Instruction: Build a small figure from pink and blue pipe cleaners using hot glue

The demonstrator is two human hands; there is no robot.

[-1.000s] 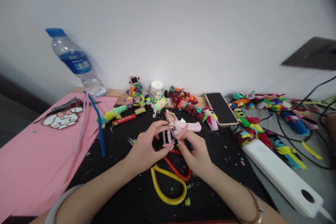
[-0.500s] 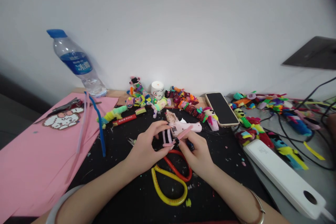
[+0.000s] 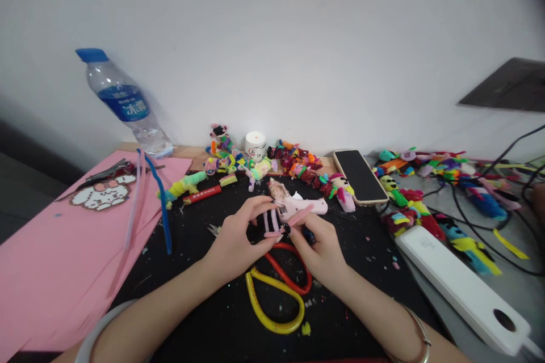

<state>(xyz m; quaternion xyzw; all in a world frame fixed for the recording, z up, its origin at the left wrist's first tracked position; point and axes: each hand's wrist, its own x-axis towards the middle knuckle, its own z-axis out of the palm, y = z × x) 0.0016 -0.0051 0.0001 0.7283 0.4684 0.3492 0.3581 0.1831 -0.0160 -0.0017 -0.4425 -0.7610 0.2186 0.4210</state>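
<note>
My left hand point(image 3: 232, 244) and my right hand point(image 3: 321, 244) meet at the middle of the black mat. Between the left thumb and fingers is a pale pink pipe cleaner point(image 3: 273, 220) bent into parallel strands. The right thumb and fingers pinch a pink pipe cleaner point(image 3: 301, 214), whose free end slants up to the right. The two pieces meet at the fingertips; whether they are joined I cannot tell. Just behind the hands lies a pale pink glue gun point(image 3: 304, 205). Scissors with one red handle point(image 3: 293, 286) and one yellow handle point(image 3: 276, 329) lie below, their blades partly hidden.
Several pipe-cleaner figures point(image 3: 313, 180) line the back, near a white tub point(image 3: 255, 146) and a phone point(image 3: 360, 176). On the right are more figures, cables and a white power strip point(image 3: 460, 289). Pink paper point(image 3: 63, 272) and a leaning water bottle point(image 3: 123, 102) are at left.
</note>
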